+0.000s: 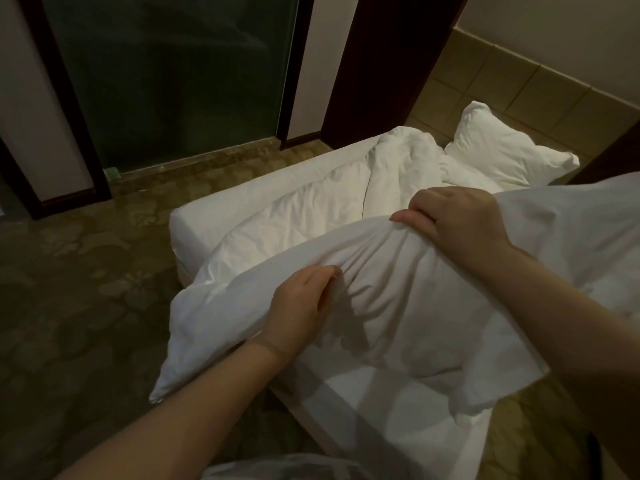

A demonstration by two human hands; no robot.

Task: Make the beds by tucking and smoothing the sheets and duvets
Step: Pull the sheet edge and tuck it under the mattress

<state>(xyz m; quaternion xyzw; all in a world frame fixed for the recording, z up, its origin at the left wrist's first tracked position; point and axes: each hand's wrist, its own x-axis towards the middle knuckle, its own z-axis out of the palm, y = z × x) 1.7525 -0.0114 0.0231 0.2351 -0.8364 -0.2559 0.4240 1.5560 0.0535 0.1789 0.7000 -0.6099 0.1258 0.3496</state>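
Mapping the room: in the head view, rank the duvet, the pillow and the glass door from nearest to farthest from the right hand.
1. duvet, gripped by the right hand itself.
2. pillow, farther off, upper right.
3. glass door, farthest, far left.

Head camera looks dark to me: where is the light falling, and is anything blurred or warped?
Head view is dim; light falls mainly on the duvet and pillow, while the carpet is murky; the left hand throws a soft shadow on the duvet; the wide lens tilts the door frame; the right hand looks sharp, no glare.
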